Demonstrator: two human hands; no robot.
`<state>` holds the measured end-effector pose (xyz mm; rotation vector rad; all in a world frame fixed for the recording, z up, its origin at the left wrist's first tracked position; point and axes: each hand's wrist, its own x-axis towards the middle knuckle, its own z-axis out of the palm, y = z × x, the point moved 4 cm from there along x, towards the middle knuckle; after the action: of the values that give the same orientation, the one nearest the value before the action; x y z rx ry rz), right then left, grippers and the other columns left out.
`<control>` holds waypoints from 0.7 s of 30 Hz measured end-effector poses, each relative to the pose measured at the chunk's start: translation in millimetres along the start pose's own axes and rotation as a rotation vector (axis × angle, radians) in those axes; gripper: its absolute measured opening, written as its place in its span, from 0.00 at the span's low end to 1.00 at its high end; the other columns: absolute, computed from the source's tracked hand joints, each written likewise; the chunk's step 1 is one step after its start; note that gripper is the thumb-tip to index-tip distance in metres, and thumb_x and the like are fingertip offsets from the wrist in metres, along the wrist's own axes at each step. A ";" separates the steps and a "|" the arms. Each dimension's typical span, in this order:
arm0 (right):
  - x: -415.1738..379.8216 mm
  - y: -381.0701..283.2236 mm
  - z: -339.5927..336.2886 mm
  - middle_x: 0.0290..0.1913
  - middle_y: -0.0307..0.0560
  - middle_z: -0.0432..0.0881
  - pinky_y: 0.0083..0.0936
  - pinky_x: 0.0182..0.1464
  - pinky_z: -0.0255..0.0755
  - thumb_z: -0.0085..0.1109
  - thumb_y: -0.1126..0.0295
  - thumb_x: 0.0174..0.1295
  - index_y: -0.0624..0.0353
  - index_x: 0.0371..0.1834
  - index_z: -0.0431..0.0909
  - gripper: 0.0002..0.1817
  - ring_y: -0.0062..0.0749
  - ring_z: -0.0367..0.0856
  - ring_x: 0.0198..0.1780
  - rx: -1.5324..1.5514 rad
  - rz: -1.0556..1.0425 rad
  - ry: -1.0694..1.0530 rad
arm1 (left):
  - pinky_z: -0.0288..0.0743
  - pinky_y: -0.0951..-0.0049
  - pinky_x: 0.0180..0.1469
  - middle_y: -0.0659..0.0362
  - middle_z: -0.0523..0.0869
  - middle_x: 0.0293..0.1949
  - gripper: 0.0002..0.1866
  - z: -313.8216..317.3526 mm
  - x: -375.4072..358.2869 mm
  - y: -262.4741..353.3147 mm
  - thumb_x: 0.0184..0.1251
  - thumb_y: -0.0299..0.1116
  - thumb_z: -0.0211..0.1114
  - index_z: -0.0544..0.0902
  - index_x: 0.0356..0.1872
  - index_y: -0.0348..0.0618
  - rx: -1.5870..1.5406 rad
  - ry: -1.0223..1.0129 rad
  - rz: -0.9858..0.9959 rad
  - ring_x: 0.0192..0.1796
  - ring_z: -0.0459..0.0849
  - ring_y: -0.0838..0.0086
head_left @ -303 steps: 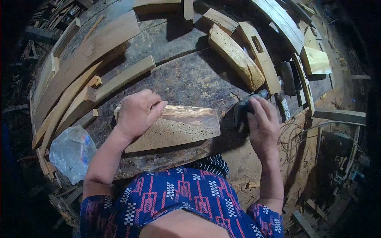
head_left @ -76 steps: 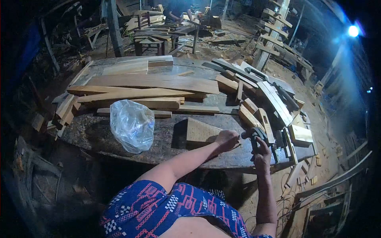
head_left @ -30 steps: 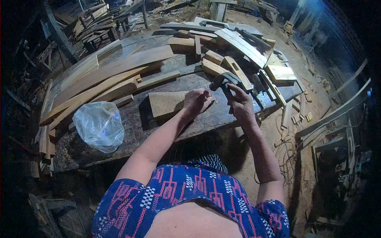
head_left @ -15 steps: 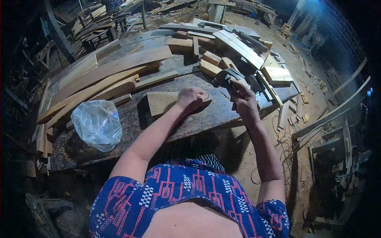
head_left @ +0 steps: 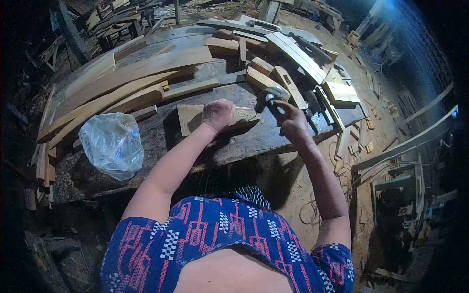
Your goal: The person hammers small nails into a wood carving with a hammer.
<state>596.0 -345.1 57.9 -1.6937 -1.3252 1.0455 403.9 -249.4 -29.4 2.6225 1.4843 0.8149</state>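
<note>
My left hand (head_left: pixel 218 114) is closed and rests on a short wooden board (head_left: pixel 191 120) near the workbench's front edge; what its fingers hold, if anything, is hidden. A thin nail-like piece (head_left: pixel 254 116) shows near the board's right end. Above and right of that end, my right hand (head_left: pixel 294 123) is wrapped round a hammer (head_left: pixel 268 97), its metal head towards the board. Left of the board lies a clear plastic bag (head_left: pixel 111 145) with something bluish inside.
Long planks (head_left: pixel 122 93) lie across the left of the workbench (head_left: pixel 234 146). Behind the hammer are wood blocks (head_left: pixel 261 66), a pale board (head_left: pixel 298 56) and a wooden plane-like block (head_left: pixel 290 87). Wood scraps (head_left: pixel 344 141) lie on the ground at right.
My left hand has moved left along the board, uncovering its right end. The hammer has come down and left towards that end. The view has shifted slightly.
</note>
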 end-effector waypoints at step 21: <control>-3.0 5.6 3.2 0.34 0.39 0.78 0.15 0.26 0.66 0.47 0.84 0.54 0.54 0.56 0.74 0.25 0.17 0.69 0.25 -0.129 -0.068 0.063 | 0.75 0.56 0.38 0.49 0.82 0.29 0.16 -13.1 -1.1 6.2 0.61 0.43 0.53 0.81 0.25 0.42 -0.048 -0.036 -0.051 0.35 0.82 0.55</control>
<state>594.9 -348.9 52.1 -1.7483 -1.4248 0.8775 402.5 -256.7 -16.9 2.5401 1.4965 0.7852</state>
